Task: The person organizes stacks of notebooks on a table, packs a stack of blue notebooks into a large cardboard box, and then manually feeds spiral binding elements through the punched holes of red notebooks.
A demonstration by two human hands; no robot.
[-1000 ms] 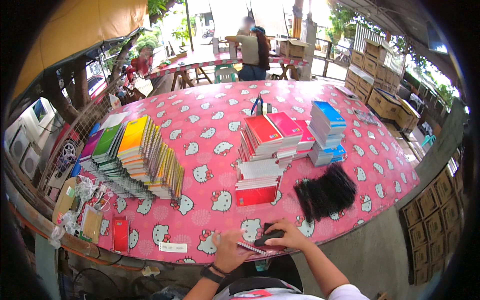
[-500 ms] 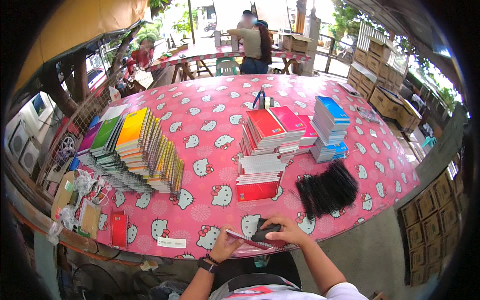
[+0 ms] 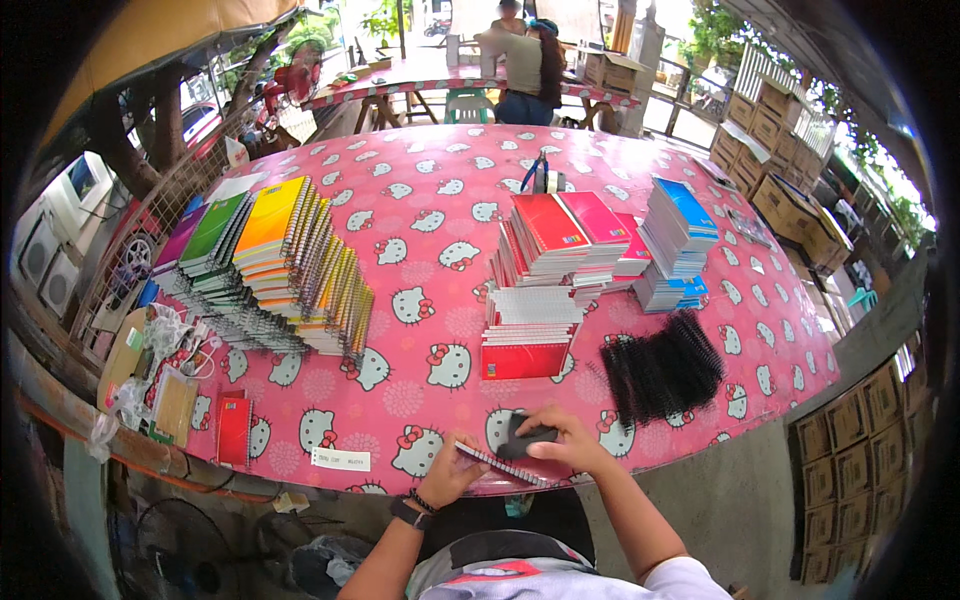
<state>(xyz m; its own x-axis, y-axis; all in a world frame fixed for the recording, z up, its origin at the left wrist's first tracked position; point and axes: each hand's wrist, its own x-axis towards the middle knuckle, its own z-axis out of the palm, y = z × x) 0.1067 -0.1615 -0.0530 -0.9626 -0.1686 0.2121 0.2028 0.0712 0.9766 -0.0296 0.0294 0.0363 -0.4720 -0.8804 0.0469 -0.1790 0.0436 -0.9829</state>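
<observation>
Black spiral coil [image 3: 528,436] gripped in my right hand [image 3: 565,445], my left hand [image 3: 450,470] pinching the notebook [image 3: 503,466] at the tabletop [image 3: 420,230] edge; beyond, loose coils [image 3: 660,365] and unbound stacks [image 3: 535,300] await, bound notebooks [image 3: 270,270] finished.

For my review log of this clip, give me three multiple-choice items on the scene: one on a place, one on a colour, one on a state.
1. Where is the pile of black plastic binding coils?
A. right of the hands
B. left table end
C. on the ground

2. What colour is the patterned tablecloth?
A. green
B. pink
C. white

3. What does the left hand hold?
A. nothing
B. a cup
C. a thin spiral-bound notebook

Answers: A, coils lie right of both hands; B, pink cloth with white cats; C, fingers grip the notebook edge while the right hand holds a black object on it.
</observation>
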